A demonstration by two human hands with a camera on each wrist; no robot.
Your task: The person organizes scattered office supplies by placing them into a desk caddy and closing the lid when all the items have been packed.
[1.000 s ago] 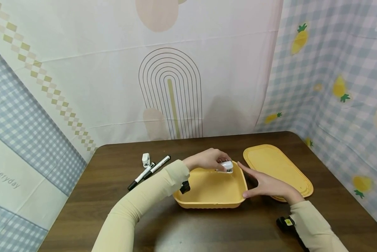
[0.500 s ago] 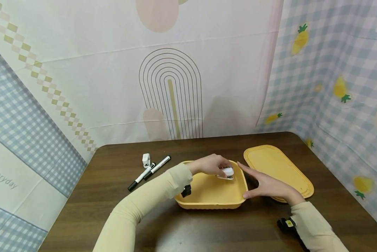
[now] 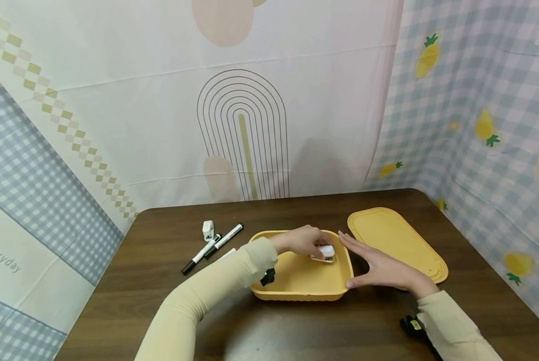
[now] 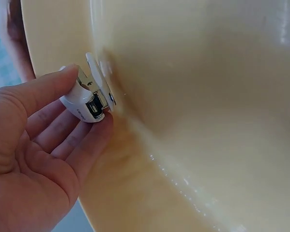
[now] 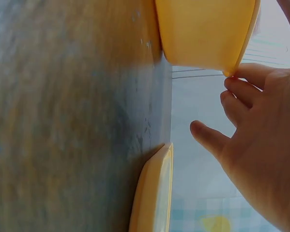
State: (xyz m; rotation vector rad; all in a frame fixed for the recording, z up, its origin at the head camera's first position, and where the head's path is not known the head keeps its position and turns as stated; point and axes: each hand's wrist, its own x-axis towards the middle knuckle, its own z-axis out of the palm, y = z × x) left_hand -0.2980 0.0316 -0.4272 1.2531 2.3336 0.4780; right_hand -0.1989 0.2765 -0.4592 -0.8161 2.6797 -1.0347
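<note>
My left hand (image 3: pixel 302 240) reaches down into a yellow plastic box (image 3: pixel 298 296) and pinches a small white stapler (image 3: pixel 327 250) between thumb and fingers. In the left wrist view, the stapler (image 4: pixel 79 105) is close to the box's inner wall; I cannot tell whether it touches. My right hand (image 3: pixel 382 265) is spread along the box's right side, its thumb at the near corner and fingertips at the far one. The right wrist view has those fingertips touching the box's rim (image 5: pixel 241 53).
A yellow lid (image 3: pixel 397 243) lies on the table at the right. On the left are a small white device (image 3: pixel 208 229) and two black-capped white markers (image 3: pixel 201 254). Another white item (image 3: pixel 229 252) shows partly behind the left sleeve. Patterned cloth hangs behind.
My left hand has lowered the stapler deeper into the box. The right hand stays at the box's right side.
</note>
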